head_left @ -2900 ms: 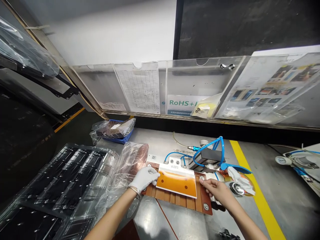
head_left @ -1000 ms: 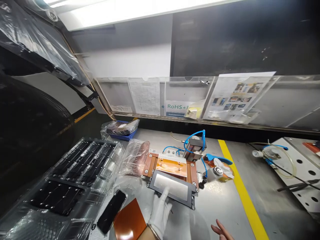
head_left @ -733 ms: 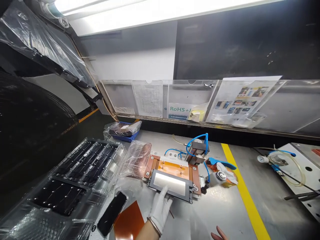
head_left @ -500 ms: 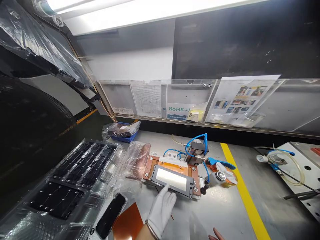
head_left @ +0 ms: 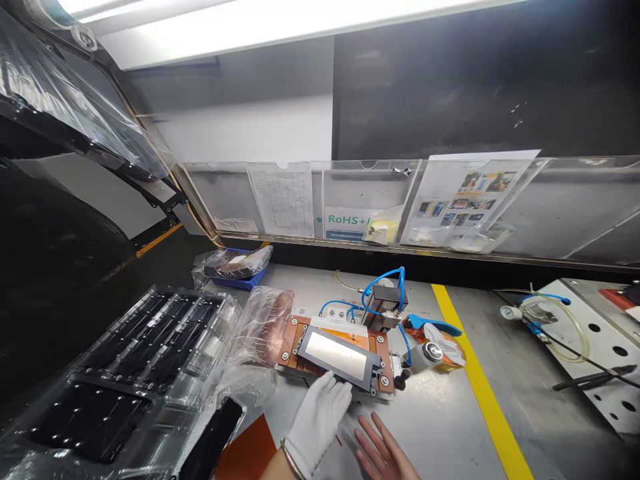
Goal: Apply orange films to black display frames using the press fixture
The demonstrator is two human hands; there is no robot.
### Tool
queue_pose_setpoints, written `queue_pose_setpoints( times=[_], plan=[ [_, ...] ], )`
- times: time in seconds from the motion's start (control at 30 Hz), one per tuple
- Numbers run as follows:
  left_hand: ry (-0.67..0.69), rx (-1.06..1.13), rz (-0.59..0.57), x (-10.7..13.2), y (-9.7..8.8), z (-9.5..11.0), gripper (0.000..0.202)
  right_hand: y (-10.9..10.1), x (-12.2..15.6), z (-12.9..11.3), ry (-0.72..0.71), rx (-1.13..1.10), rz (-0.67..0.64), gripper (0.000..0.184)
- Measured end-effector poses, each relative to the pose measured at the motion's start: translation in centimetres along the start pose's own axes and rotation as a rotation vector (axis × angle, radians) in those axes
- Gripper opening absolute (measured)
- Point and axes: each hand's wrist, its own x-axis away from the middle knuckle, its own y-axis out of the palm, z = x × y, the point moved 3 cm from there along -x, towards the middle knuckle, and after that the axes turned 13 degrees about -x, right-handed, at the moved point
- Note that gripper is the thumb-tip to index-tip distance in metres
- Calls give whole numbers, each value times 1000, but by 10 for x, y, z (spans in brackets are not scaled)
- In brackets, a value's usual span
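Note:
A black-framed plate with a silver window (head_left: pixel 336 355) lies on a copper fixture with bolted corners (head_left: pixel 288 349), covering most of its orange surface. My left hand (head_left: pixel 317 423), in a white glove, rests flat with its fingertips at the plate's front edge, holding nothing. My right hand (head_left: pixel 383 450) is bare, fingers spread, on the bench just right of the glove, touching nothing. Near the glove lie an orange sheet (head_left: pixel 245 450) and a black phone (head_left: pixel 213 433). A clear bag of copper-coloured parts (head_left: pixel 263 327) sits left of the fixture.
Behind the fixture stands a valve block with blue air tubing (head_left: pixel 387 297). Plastic-wrapped black trays (head_left: pixel 150 340) fill the left side. A blue crate (head_left: pixel 235 267) stands at the back. A yellow stripe (head_left: pixel 480 393) runs across the right, beside a perforated steel plate (head_left: pixel 595 347).
The framed plate has shifted back and sits further onto the copper fixture. My gloved hand has slid toward its front edge, and my right hand has come further into view.

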Motion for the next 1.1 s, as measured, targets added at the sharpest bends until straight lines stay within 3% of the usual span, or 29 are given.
queue_pose_setpoints(
  times=[0.13,0.4,0.63,0.77,0.93,1.03,1.1],
  plan=[
    [-4,2,21,6,3,7,19,21,-10,-17,72,-214,-93,48],
    [-44,18,-52,7,4,12,41,21,-5,-18,139,-285,-181,43],
    [41,-126,-26,-7,20,22,12,29,-10,-28,92,-224,-198,42],
    [64,-311,-68,-17,17,30,15,17,-10,-23,47,-144,-131,46],
    [111,-811,-97,-25,3,50,13,-1,-4,-38,-141,161,16,64],
    [344,-1026,-96,-27,13,65,12,-4,-7,-65,-308,551,29,65],
    [517,-1081,-139,-28,27,69,19,-1,-13,-85,-537,888,58,57]
  ],
)
